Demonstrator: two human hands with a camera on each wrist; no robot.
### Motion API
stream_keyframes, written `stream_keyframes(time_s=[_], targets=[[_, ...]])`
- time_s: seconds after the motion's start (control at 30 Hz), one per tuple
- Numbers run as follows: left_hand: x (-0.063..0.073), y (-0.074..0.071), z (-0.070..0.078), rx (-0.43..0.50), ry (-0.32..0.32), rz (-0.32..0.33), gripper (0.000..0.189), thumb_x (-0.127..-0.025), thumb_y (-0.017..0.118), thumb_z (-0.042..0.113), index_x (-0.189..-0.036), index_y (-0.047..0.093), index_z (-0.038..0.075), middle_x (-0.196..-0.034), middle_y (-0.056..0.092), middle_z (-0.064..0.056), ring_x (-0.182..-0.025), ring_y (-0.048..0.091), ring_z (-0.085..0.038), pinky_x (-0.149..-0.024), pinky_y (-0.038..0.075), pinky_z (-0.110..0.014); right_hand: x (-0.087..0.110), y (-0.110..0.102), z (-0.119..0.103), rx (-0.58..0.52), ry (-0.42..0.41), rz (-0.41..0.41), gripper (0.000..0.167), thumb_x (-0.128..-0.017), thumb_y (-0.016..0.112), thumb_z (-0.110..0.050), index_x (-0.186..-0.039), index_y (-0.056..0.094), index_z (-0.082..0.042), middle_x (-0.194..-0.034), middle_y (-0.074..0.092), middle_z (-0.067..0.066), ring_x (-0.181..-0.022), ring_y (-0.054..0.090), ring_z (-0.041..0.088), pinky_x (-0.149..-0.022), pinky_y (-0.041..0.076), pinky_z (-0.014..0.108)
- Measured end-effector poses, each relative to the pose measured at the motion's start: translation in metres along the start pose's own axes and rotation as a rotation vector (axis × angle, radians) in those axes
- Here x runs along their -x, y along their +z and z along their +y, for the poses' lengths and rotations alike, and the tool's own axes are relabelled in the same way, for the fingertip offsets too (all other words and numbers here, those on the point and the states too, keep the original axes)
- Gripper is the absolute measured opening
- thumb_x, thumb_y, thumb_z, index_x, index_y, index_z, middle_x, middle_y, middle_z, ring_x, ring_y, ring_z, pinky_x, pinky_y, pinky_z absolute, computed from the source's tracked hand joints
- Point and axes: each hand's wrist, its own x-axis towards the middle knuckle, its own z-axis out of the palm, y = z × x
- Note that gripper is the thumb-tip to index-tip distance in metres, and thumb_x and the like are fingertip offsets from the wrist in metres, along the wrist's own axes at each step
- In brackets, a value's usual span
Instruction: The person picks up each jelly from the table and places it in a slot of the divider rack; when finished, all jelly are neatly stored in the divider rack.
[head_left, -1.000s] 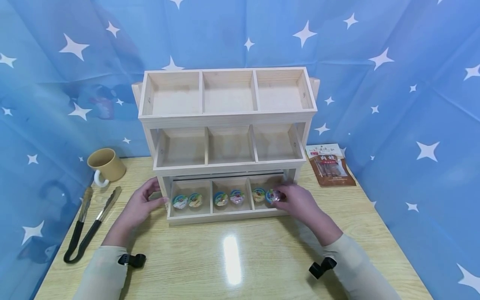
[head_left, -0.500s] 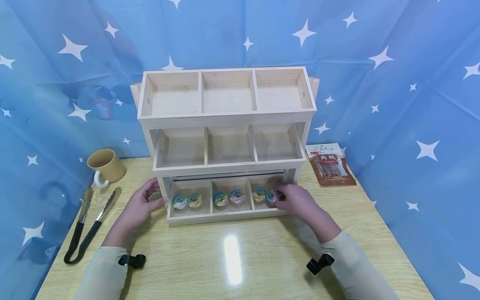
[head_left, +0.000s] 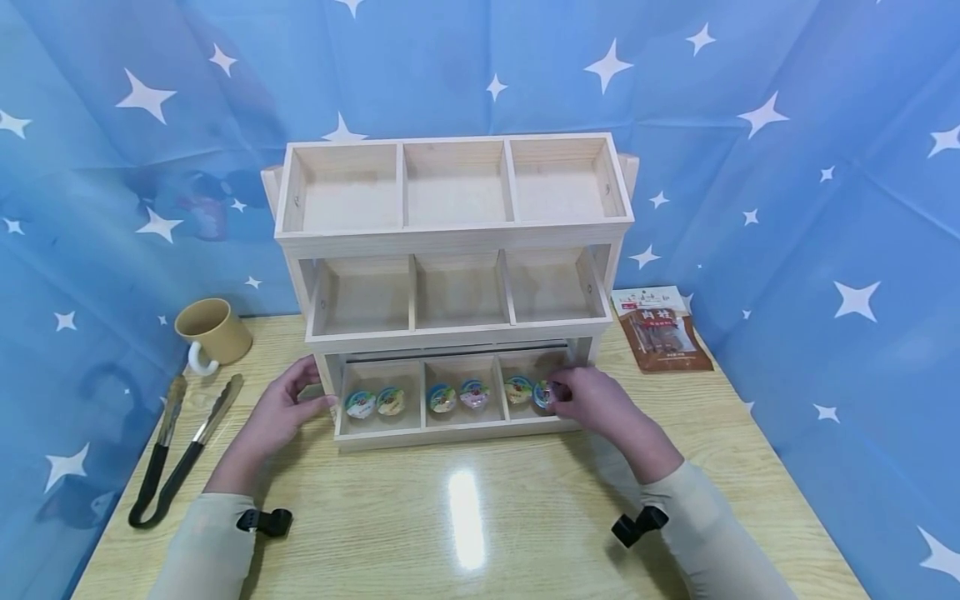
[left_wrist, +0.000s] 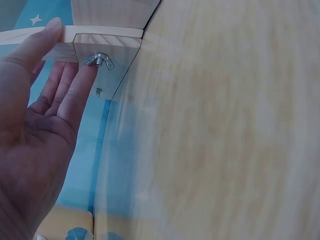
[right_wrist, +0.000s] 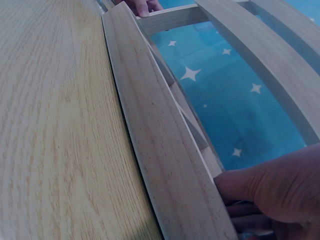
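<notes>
A three-tier wooden rack (head_left: 453, 236) stands on the table, each tier split into three compartments. Small jelly cups with printed lids sit in pairs in the bottom tray (head_left: 480, 432): two left, two middle, two right. My left hand (head_left: 279, 410) holds the left end of that tray. The left wrist view shows its thumb on the upper edge and its fingers beside a metal wing nut (left_wrist: 100, 60). At the right compartment, my right hand (head_left: 600, 408) pinches the rightmost jelly cup (head_left: 543, 394), partly covering it. In the right wrist view, its thumb (right_wrist: 240, 184) lies at the tray rim.
On the left, a tan mug (head_left: 217, 333) with a white handle stands behind black-handled metal tongs (head_left: 197, 442). A brown snack packet (head_left: 660, 329) lies right of the rack. Blue star-patterned cloth (head_left: 450, 67) hangs behind and along both sides.
The right forearm has shifted very slightly left, while the right fingers stay at the rightmost cup. The left hand, rack and cups keep their places.
</notes>
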Motion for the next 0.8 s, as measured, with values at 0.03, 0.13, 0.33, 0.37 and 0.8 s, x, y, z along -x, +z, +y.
stream_keyframes(time_s=[0.03, 0.13, 0.33, 0.37, 0.8], targets=[[0.000, 0.000, 0.000, 0.000, 0.000, 0.001, 0.070, -0.102, 0.081, 0.009, -0.165, 0.049, 0.008, -0.138, 0.068, -0.022, -0.123, 0.061, -0.010, -0.120, 0.034, -0.072, 0.000, 0.000, 0.000, -0.001, -0.001, 0.002, 0.016, -0.093, 0.087, -0.013, -0.090, 0.071, -0.014, -0.078, 0.062, -0.006, -0.070, 0.054, 0.014, -0.065, 0.047, 0.036], [0.001, 0.000, 0.000, 0.001, -0.002, -0.001, 0.071, -0.102, 0.081, 0.009, -0.165, 0.048, 0.008, -0.139, 0.068, -0.022, -0.124, 0.061, -0.011, -0.120, 0.034, -0.072, 0.002, -0.001, -0.001, 0.003, -0.004, 0.011, 0.014, -0.093, 0.086, -0.012, -0.092, 0.072, -0.013, -0.077, 0.062, -0.006, -0.070, 0.054, 0.013, -0.065, 0.047, 0.036], [0.001, 0.000, 0.000, -0.003, -0.008, 0.001, 0.070, -0.102, 0.081, 0.009, -0.164, 0.049, 0.007, -0.139, 0.069, -0.022, -0.125, 0.061, -0.011, -0.121, 0.033, -0.073, 0.004, -0.003, -0.003, 0.009, -0.021, 0.044, 0.012, -0.092, 0.084, -0.009, -0.094, 0.073, -0.013, -0.077, 0.062, -0.006, -0.069, 0.055, 0.013, -0.064, 0.048, 0.037], [0.001, -0.001, 0.000, -0.004, -0.007, 0.002, 0.070, -0.102, 0.081, 0.009, -0.164, 0.049, 0.007, -0.139, 0.069, -0.022, -0.125, 0.061, -0.011, -0.121, 0.033, -0.073, 0.005, -0.004, -0.004, 0.006, -0.023, 0.048, 0.012, -0.092, 0.084, -0.009, -0.094, 0.073, -0.013, -0.077, 0.063, -0.006, -0.070, 0.055, 0.013, -0.064, 0.048, 0.038], [0.001, 0.000, 0.002, -0.009, -0.014, -0.001, 0.069, -0.103, 0.081, 0.011, -0.164, 0.050, 0.009, -0.139, 0.069, -0.021, -0.129, 0.060, -0.022, -0.120, 0.034, -0.073, 0.019, -0.011, -0.007, 0.014, 0.015, 0.096, 0.031, -0.098, 0.085, -0.024, -0.123, 0.080, -0.006, -0.102, 0.078, 0.004, -0.081, 0.068, 0.017, -0.072, 0.058, 0.045]])
